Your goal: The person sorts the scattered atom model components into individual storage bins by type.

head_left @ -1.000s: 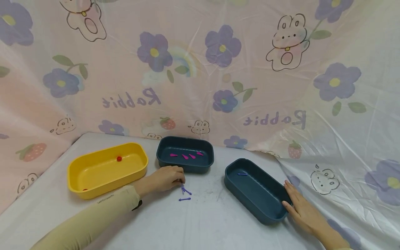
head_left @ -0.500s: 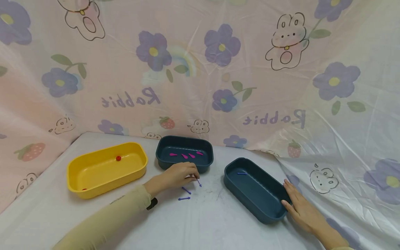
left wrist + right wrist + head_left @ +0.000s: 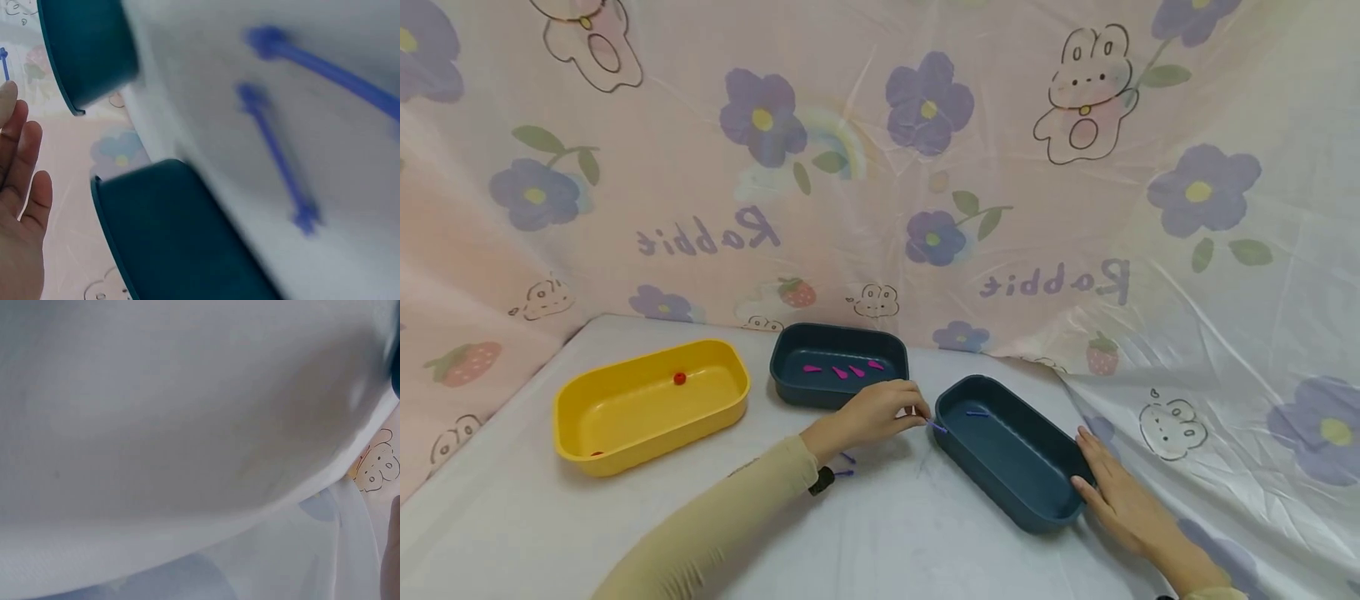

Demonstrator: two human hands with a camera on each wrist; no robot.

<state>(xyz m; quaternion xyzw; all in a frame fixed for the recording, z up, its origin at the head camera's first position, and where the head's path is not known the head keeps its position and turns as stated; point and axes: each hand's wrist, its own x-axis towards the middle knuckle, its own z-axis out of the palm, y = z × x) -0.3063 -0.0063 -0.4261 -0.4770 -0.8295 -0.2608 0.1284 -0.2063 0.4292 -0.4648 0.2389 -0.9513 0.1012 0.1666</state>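
Between thumb and fingers, my left hand (image 3: 880, 412) pinches a small purple stick with knobbed ends (image 3: 936, 426), held at the left rim of the right dark teal bin (image 3: 992, 483). Inside that bin lies another purple stick (image 3: 977, 413). My right hand (image 3: 1116, 500) rests with straight fingers against the bin's right side. Two more purple sticks lie on the white cloth below my left wrist, partly hidden in the head view; the left wrist view shows one stick (image 3: 278, 159) beside a second stick (image 3: 337, 75), both blurred.
At the back a second dark teal bin (image 3: 838, 398) holds several pink drop-shaped pieces (image 3: 840, 372). A yellow bin (image 3: 651, 433) on the left has a red bead (image 3: 680, 378) and another red piece near its front wall. A printed curtain (image 3: 850, 183) hangs behind the table.
My left hand has lifted a purple stick off the cloth and carried it right to the near bin's rim. My right hand stays against the bin.
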